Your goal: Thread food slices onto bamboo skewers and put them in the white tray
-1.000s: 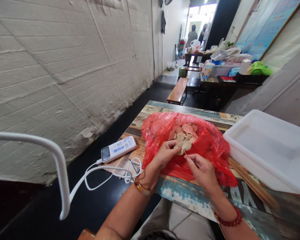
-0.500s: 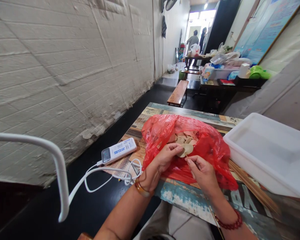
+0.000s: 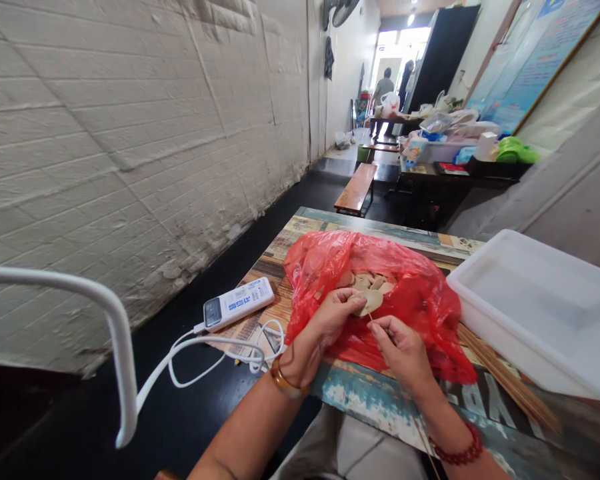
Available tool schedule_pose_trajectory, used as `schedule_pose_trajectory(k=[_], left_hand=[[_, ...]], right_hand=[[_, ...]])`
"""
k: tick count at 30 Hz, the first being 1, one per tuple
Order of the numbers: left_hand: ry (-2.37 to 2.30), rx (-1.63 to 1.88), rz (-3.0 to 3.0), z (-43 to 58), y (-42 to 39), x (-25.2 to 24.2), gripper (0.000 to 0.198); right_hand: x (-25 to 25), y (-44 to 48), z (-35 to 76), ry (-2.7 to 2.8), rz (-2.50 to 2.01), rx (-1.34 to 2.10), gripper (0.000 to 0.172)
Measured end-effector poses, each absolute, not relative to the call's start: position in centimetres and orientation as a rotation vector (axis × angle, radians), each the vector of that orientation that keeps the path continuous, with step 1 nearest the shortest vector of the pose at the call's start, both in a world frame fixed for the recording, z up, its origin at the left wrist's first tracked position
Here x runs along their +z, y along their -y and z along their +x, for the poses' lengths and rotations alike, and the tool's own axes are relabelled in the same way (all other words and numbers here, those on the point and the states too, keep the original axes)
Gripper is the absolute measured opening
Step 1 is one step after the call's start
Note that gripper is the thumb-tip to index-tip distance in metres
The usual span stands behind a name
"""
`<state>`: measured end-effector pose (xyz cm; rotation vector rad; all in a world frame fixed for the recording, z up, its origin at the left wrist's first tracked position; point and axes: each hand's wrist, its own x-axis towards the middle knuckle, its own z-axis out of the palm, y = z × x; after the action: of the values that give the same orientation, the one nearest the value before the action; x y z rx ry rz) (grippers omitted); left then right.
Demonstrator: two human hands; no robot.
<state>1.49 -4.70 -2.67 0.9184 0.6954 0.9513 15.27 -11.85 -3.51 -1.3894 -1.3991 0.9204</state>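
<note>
A thin, pale round slice (image 3: 372, 302) is pinched at its left edge by my left hand (image 3: 339, 311), over the red plastic bag (image 3: 325, 260). My right hand (image 3: 401, 347) grips a thin wooden skewer (image 3: 420, 427) whose tip end meets the slice's lower edge; its lower end trails below my wrist. How far the tip goes into the slice cannot be made out. More pale slices (image 3: 370, 281) lie in the bag's opening, just behind my fingers. To the right of the bag, a bundle of wooden skewers (image 3: 510, 377) rests on the table.
A white plastic tub (image 3: 530, 327) stands at the table's right. On the left lies a white power bank (image 3: 240, 303) with a looped cable (image 3: 215, 340). Beyond are a wooden bench (image 3: 357, 187), a cluttered table (image 3: 445, 160) and two people near the doorway.
The slice has turned slightly between my fingers, and my right hand has shifted a little lower with the skewer. A person in the background has moved slightly.
</note>
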Motion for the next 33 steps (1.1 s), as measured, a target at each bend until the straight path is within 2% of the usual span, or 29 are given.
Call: schedule_pose_trajectory(k=[4, 8, 12, 16, 25, 30, 33], left_hand=[[-0.704, 0.996, 0.965, 1.4, 4.7, -2.5, 0.031], [-0.818, 1.192, 1.009, 0.9, 4.3, -2.1, 0.036], [-1.006, 1.392, 1.177, 0.5, 3.6, -2.4, 0.027], [-1.286, 1.542, 1.622, 0.4, 3.2, -2.8, 0.013], [-1.573, 1.183, 2.205, 0.7, 3.5, -3.2, 0.017], [-1.504, 0.996, 2.339, 1.5, 3.4, -3.3, 0.025], [-1.480, 0.970, 2.361, 1.9, 3.4, -3.4, 0.024]], right_hand=[[-3.5, 11.8, 15.6, 1.374, -1.394, 0.920, 0.033], [-3.5, 11.9, 16.2, 1.270, -1.369, 0.940, 0.032], [-3.2, 12.0, 16.6, 1.195, -1.350, 0.940, 0.031], [-2.7, 11.9, 16.9, 1.096, -1.338, 0.959, 0.031], [-1.9, 12.0, 17.1, 0.987, -1.274, 1.011, 0.032], [-2.1, 12.0, 16.9, 1.001, -1.263, 1.028, 0.030], [-2.2, 11.9, 16.9, 1.011, -1.263, 1.016, 0.031]])
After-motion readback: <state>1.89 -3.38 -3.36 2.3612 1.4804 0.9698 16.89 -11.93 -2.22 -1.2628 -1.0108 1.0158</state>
